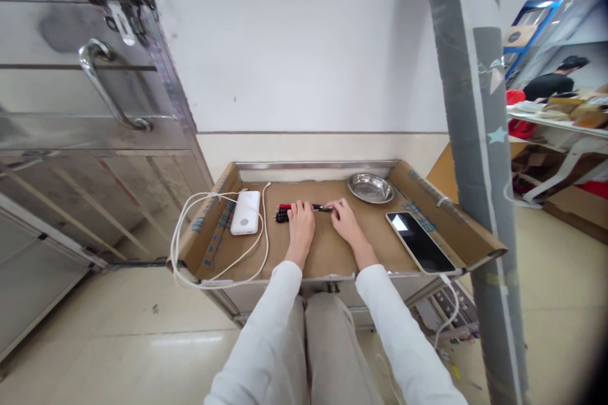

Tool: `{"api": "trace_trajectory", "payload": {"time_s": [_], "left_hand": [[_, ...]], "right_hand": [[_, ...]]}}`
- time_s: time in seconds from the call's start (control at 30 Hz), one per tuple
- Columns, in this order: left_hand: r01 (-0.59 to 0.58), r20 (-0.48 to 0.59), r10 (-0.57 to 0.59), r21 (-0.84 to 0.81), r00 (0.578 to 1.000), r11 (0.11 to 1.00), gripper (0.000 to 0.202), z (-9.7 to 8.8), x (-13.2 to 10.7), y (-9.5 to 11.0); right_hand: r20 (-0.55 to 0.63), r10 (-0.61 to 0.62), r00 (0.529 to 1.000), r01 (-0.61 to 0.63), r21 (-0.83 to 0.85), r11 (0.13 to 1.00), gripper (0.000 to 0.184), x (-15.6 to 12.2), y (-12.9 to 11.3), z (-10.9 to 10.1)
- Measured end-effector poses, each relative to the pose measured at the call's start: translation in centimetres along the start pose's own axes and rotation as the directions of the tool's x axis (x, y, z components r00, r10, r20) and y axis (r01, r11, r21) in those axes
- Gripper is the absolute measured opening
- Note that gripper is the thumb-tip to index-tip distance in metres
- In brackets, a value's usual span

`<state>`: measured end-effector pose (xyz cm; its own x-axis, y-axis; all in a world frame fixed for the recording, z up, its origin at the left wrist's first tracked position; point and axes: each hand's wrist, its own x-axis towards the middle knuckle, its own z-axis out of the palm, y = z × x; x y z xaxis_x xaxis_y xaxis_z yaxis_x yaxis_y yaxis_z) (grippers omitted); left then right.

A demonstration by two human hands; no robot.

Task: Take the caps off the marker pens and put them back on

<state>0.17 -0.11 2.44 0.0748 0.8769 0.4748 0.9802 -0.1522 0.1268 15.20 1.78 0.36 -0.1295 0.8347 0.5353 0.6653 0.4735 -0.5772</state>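
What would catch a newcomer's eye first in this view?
Probably the two hands at the middle of the cardboard-lined tray: the left hand over dark and red pen-like items, the right hand close beside it. Next, the shiny metal dish at the tray's far right, with the dark-screened phone nearer the person. The white power bank stands out on the left.

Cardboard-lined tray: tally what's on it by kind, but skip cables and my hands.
Pens: at least 2, partly hidden by the left hand
Power bank: 1
Metal dish: 1
Phone: 1
Total: at least 5
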Motion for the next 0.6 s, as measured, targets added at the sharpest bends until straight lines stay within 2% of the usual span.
{"api": "trace_trajectory", "payload": {"time_s": [0.1, 0.2, 0.27, 0.47, 0.6], "left_hand": [[0.135, -0.041, -0.136, -0.024, 0.990, 0.991, 0.021, -0.9, -0.9, -0.2], [0.317, -0.095, -0.319, -0.033, 0.943, 0.948, 0.020, -1.6, -1.9, -0.6], [0.370, -0.096, -0.371, -0.025, 0.924, 0.929, 0.021, -1.8, -2.4, -0.9], [0.283, -0.063, -0.282, 0.003, 0.957, 0.959, 0.022, -1.6, -3.2, -1.1], [0.066, -0.014, -0.066, 0.017, 0.998, 0.998, 0.025, -1.0, -2.9, -0.7]], "right_hand": [[-0.011, -0.001, 1.000, 0.001, 0.008, 1.000, 0.036, -0.1, -0.5, -0.3], [0.015, 0.028, 1.000, -0.027, -0.046, 0.999, 0.032, -0.2, -0.7, -0.4], [0.011, 0.057, 0.998, -0.056, -0.084, 0.995, 0.031, -0.2, -0.6, -0.4], [-0.041, 0.123, 0.992, -0.128, -0.189, 0.974, 0.030, -0.3, -0.4, -0.4], [-0.034, 0.098, 0.995, -0.103, -0.218, 0.970, 0.031, -0.3, -0.5, -0.3]]}}
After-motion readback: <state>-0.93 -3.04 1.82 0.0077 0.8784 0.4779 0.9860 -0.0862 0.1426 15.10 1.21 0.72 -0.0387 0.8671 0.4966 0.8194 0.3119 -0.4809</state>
